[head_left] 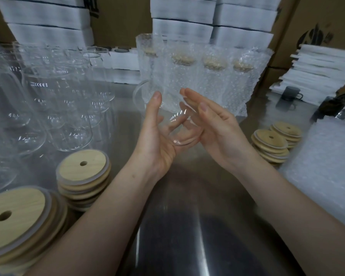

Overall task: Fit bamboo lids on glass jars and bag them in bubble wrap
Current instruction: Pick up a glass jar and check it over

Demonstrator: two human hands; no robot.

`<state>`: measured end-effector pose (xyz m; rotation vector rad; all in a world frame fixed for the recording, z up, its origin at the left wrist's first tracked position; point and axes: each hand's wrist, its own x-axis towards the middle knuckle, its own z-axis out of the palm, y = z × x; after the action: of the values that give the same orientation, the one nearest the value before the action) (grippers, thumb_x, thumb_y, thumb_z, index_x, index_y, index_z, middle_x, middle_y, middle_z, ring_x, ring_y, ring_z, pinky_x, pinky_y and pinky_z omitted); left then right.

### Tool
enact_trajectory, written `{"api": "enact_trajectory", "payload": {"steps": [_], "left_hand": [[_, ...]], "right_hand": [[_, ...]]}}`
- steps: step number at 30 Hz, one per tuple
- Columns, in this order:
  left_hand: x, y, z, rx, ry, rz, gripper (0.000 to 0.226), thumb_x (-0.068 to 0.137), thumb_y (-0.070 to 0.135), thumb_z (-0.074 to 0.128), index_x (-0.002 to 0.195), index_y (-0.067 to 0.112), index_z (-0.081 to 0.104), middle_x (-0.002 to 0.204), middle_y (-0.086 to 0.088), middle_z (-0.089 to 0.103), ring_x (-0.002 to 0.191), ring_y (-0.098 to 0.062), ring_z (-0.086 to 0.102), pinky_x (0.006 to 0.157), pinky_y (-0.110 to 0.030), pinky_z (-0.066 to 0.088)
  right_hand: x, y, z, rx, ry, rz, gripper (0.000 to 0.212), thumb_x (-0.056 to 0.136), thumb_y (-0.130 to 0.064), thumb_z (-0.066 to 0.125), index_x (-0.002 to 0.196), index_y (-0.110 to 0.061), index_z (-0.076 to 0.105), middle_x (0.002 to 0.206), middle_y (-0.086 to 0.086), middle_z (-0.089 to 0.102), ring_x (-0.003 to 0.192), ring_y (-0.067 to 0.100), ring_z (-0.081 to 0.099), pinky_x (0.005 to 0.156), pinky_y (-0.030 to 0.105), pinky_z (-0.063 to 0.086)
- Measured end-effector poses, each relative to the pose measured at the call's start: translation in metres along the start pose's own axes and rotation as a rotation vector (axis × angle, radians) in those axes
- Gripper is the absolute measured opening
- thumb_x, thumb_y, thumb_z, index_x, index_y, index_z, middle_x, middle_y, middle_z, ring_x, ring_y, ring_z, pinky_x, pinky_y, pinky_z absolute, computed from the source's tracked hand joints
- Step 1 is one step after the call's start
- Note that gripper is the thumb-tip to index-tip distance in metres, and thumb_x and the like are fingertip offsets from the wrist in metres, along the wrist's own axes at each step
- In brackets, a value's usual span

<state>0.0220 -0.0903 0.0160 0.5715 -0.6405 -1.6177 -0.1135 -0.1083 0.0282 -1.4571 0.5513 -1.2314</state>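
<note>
A stack of bamboo lids (14, 216), each with a single round hole, sits nearest the lens at lower left, one of four such stacks on the steel worktop (187, 226): a second (84, 172) just behind it, and two more (271, 141) (287, 129) leaning together at right.

At centre, a person's two bare hands hold one clear glass jar (179, 141) above the worktop, its round base turned toward the camera and its upper part inside a bubble wrap bag (167, 80). The left hand (157, 144) grips it from below, fingers (175, 124) curled under and visible through the glass, thumb straight up the side. The right hand (217, 132) lies flat against the other side, its fingers (193, 96) straight and close together, curled round nothing.

Behind the hands, four bamboo lids show dimly through bubble wrap among the wrapped jars (227, 82); which of them, if any, tops the held jar cannot be told. Bare glass jars (58, 100) crowd the left of the worktop, too overlapped and blurred to count. A pile of bubble wrap bags (327, 162) lies at right, near a dark mug (291, 93). White foam trays (181, 16) and cardboard boxes (120, 16) are stacked along the back.
</note>
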Motion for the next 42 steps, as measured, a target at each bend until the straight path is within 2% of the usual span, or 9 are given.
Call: {"api": "enact_trajectory", "payload": {"steps": [3, 6, 8, 16, 19, 24, 31, 39, 42], "left_hand": [[-0.002, 0.002, -0.001, -0.035, -0.014, -0.014, 0.07, 0.088, 0.065, 0.05, 0.124, 0.006, 0.058, 0.124, -0.023, 0.065, 0.117, -0.045, 0.059, 0.087, -0.046, 0.058], [-0.004, 0.005, 0.0, -0.145, 0.004, -0.042, 0.08, 0.087, 0.066, 0.053, 0.136, 0.003, 0.046, 0.116, -0.024, 0.068, 0.097, -0.038, 0.071, 0.064, -0.04, 0.061], [-0.004, 0.005, 0.0, -0.184, 0.009, -0.032, 0.08, 0.087, 0.066, 0.052, 0.135, 0.002, 0.049, 0.111, -0.021, 0.07, 0.087, -0.033, 0.073, 0.059, -0.037, 0.06], [0.001, 0.003, 0.0, -0.248, -0.023, -0.025, 0.07, 0.091, 0.066, 0.042, 0.114, 0.004, 0.064, 0.097, -0.02, 0.07, 0.075, -0.032, 0.071, 0.055, -0.035, 0.06], [0.005, -0.001, 0.0, -0.299, -0.038, 0.0, 0.068, 0.092, 0.065, 0.042, 0.109, 0.003, 0.065, 0.091, -0.019, 0.071, 0.071, -0.03, 0.072, 0.068, -0.04, 0.062], [0.006, -0.007, 0.0, -0.27, -0.099, -0.027, 0.078, 0.091, 0.069, 0.037, 0.081, 0.005, 0.079, 0.088, -0.015, 0.073, 0.073, -0.027, 0.072, 0.069, -0.034, 0.062], [0.001, -0.016, 0.006, -0.197, -0.178, -0.062, 0.081, 0.093, 0.071, 0.029, 0.095, 0.005, 0.077, 0.094, -0.016, 0.073, 0.083, -0.024, 0.073, 0.067, -0.031, 0.061], [0.001, -0.015, 0.005, -0.106, -0.17, -0.03, 0.081, 0.095, 0.069, 0.027, 0.108, 0.003, 0.071, 0.102, -0.018, 0.073, 0.095, -0.027, 0.072, 0.073, -0.035, 0.06], [0.001, -0.014, 0.004, -0.02, -0.144, -0.018, 0.083, 0.095, 0.071, 0.024, 0.128, 0.003, 0.059, 0.108, -0.02, 0.071, 0.098, -0.027, 0.071, 0.073, -0.033, 0.059]], "right_hand": [[0.001, 0.0, -0.009, 0.013, -0.119, 0.048, 0.042, 0.089, -0.021, 0.049, 0.132, -0.017, 0.053, 0.14, -0.008, 0.055, 0.14, 0.013, 0.041, 0.117, 0.037, 0.033], [0.002, -0.002, -0.014, 0.001, -0.197, 0.064, 0.045, 0.087, -0.017, 0.055, 0.133, -0.018, 0.052, 0.135, -0.013, 0.059, 0.14, 0.01, 0.042, 0.112, 0.03, 0.038], [0.002, -0.004, -0.015, -0.033, -0.21, 0.045, 0.052, 0.084, -0.014, 0.057, 0.135, -0.018, 0.048, 0.129, -0.015, 0.063, 0.133, 0.007, 0.049, 0.107, 0.027, 0.042], [-0.001, 0.001, -0.007, -0.286, -0.119, -0.094, 0.073, 0.07, 0.004, 0.075, 0.133, -0.021, 0.049, 0.128, -0.009, 0.061, 0.126, 0.005, 0.055, 0.096, 0.022, 0.047], [-0.003, 0.003, 0.0, -0.406, -0.064, -0.191, 0.071, 0.063, -0.005, 0.082, 0.124, -0.028, 0.052, 0.132, -0.002, 0.056, 0.128, 0.011, 0.053, 0.101, 0.027, 0.047], [-0.006, 0.004, 0.008, -0.518, 0.035, -0.284, 0.075, 0.051, -0.035, 0.089, 0.112, -0.032, 0.047, 0.12, -0.008, 0.057, 0.12, 0.012, 0.056, 0.097, 0.03, 0.049], [-0.007, 0.007, 0.017, -0.558, 0.204, -0.347, 0.068, 0.05, -0.051, 0.079, 0.102, -0.027, 0.043, 0.099, -0.016, 0.053, 0.091, -0.009, 0.054, 0.08, 0.015, 0.044], [-0.004, 0.011, 0.012, -0.621, 0.296, -0.372, 0.043, 0.073, -0.057, 0.063, 0.098, -0.027, 0.046, 0.093, -0.016, 0.057, 0.086, -0.008, 0.058, 0.075, 0.012, 0.045], [-0.003, 0.014, 0.011, -0.654, 0.335, -0.43, 0.029, 0.086, -0.052, 0.053, 0.097, -0.027, 0.047, 0.091, -0.015, 0.057, 0.086, -0.001, 0.06, 0.078, 0.022, 0.048]]}}
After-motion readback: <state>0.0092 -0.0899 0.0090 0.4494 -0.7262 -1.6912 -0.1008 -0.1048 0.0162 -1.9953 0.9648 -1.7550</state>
